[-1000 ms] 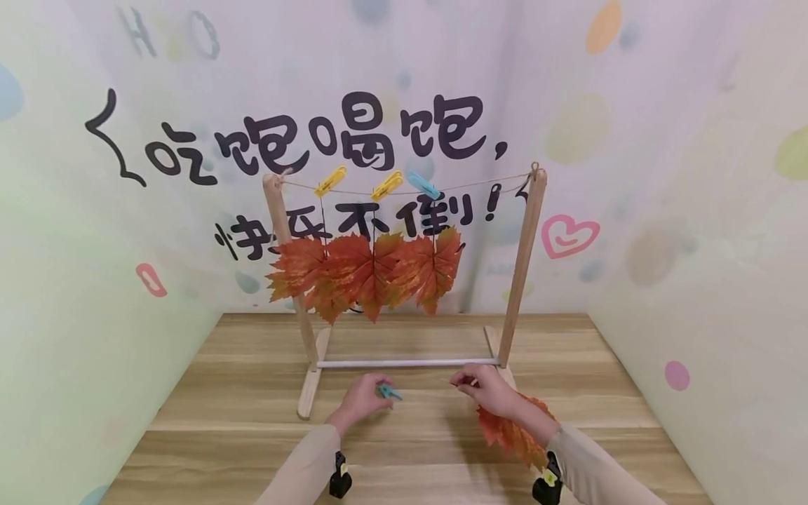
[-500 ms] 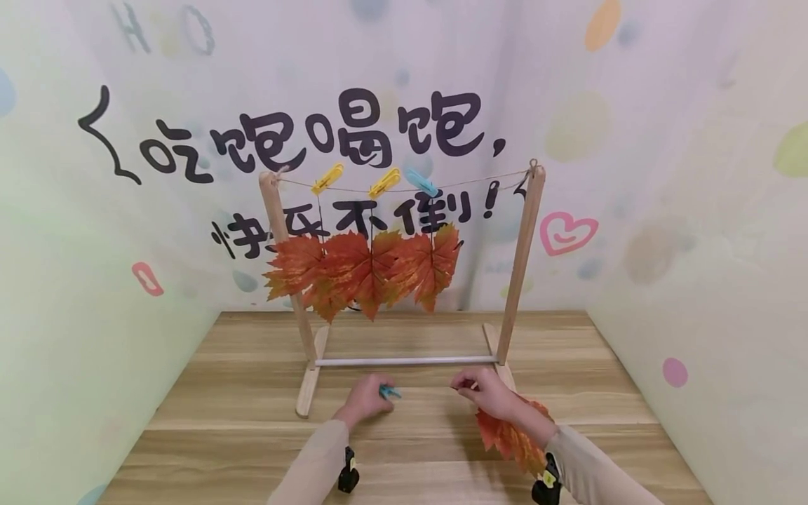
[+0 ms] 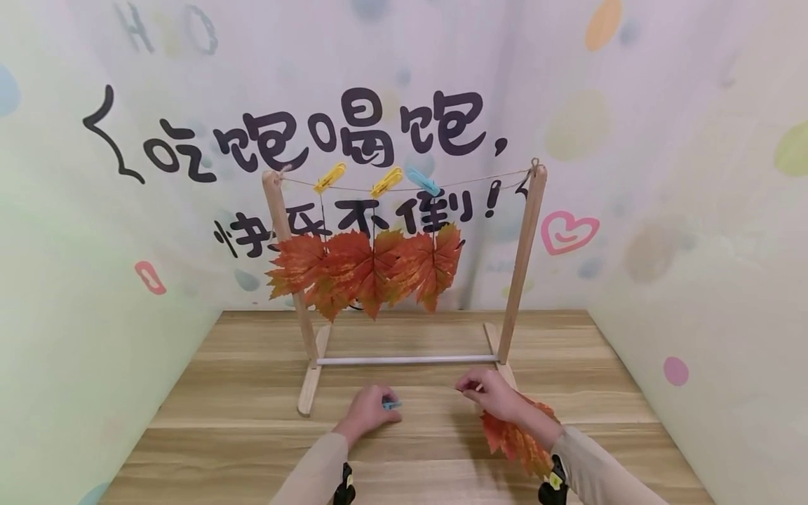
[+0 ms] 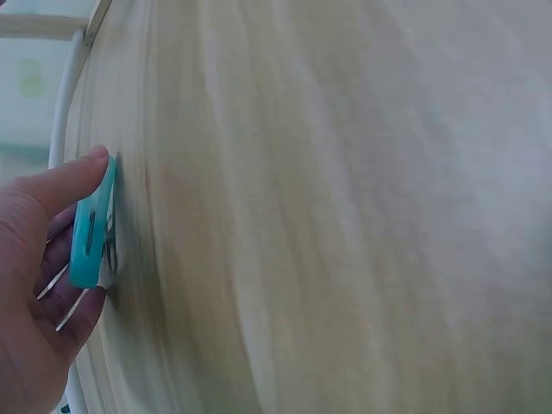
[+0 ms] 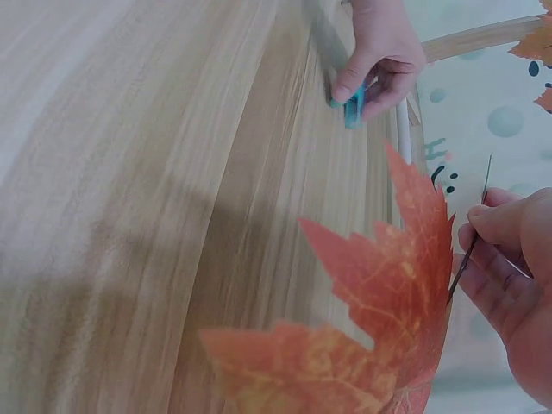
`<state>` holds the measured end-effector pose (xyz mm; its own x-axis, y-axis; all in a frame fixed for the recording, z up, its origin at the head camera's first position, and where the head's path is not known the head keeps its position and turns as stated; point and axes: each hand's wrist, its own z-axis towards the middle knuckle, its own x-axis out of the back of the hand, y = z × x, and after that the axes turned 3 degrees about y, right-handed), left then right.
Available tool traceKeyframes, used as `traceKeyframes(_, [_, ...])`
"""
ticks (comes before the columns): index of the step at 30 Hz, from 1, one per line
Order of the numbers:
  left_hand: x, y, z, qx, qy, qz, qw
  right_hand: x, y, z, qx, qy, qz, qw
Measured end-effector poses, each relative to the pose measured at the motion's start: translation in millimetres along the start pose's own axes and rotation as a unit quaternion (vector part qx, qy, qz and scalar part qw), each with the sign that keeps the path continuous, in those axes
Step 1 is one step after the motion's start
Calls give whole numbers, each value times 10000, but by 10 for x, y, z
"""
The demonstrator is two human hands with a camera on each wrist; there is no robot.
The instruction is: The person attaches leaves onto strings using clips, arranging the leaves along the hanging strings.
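My left hand (image 3: pixel 369 412) holds a teal clothespin (image 4: pixel 93 226) between thumb and fingers, low over the wooden table in front of the rack. My right hand (image 3: pixel 489 391) pinches the thin dark stem (image 5: pixel 470 250) of an orange-red maple leaf (image 5: pixel 388 293); the leaf hangs below the hand and is partly covered by the forearm in the head view. On the string above, two yellow clothespins (image 3: pixel 386 182) and a light blue clothespin (image 3: pixel 423 181) each hold a leaf by its stem, and these orange leaves (image 3: pixel 366 270) overlap side by side.
A wooden rack with two posts (image 3: pixel 522 266) carries the string (image 3: pixel 486 181). Its white crossbar (image 3: pixel 407 360) runs low between the wooden feet (image 3: pixel 309 393). Behind the table (image 3: pixel 416 449) stands a printed wall (image 3: pixel 404 63) with black lettering.
The teal clothespin has turned within my left hand's fingers, and that hand has dropped slightly toward me. My right hand, still pinching the stem, has shifted a little to the right.
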<state>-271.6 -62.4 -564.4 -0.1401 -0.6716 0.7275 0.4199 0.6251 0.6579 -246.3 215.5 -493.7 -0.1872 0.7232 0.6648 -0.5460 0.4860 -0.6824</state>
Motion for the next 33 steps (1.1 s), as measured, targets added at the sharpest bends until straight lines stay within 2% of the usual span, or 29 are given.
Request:
traceKeyframes(11, [-15,64,-83,19,-339,-186,9993,53,-62,24,-345,-100,35,9993])
traceKeyframes(18, [-11,67,-87,-293,-330,-22,9990,32,-42,16,-94,-20,78,9999])
traceKeyframes(26, [73,104,-64,-102,-295,-382,9988,28,-20,0,54,92,52,9999])
traceKeyframes(33, [203,233,24,-142,-385,-601,9973,48,-37,10,-225,105,47,9997])
